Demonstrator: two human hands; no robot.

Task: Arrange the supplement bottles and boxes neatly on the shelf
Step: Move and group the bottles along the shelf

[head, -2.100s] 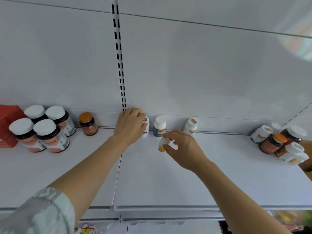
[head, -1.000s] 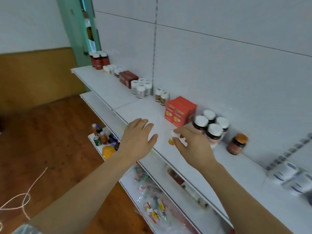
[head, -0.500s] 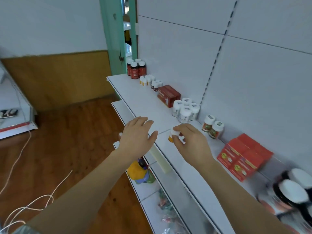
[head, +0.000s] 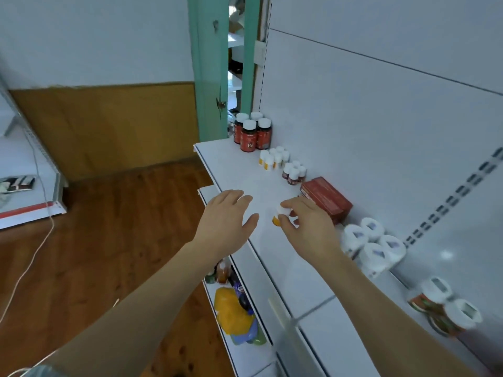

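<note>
Two hands are out over the white shelf. Your right hand pinches a small white-capped bottle with an orange label between thumb and fingers, holding it above the shelf near its front edge, just in front of the dark red box. Your left hand hovers beside it at the shelf's edge, fingers straight and spread wide, holding nothing. Further along the back wall stand four dark red bottles with white caps, then a cluster of small white and orange bottles, then small dark bottles. Nearer you, right of the box, sit four white tubs and two blurred jars. On the lower shelf lies a yellow packet
</note>
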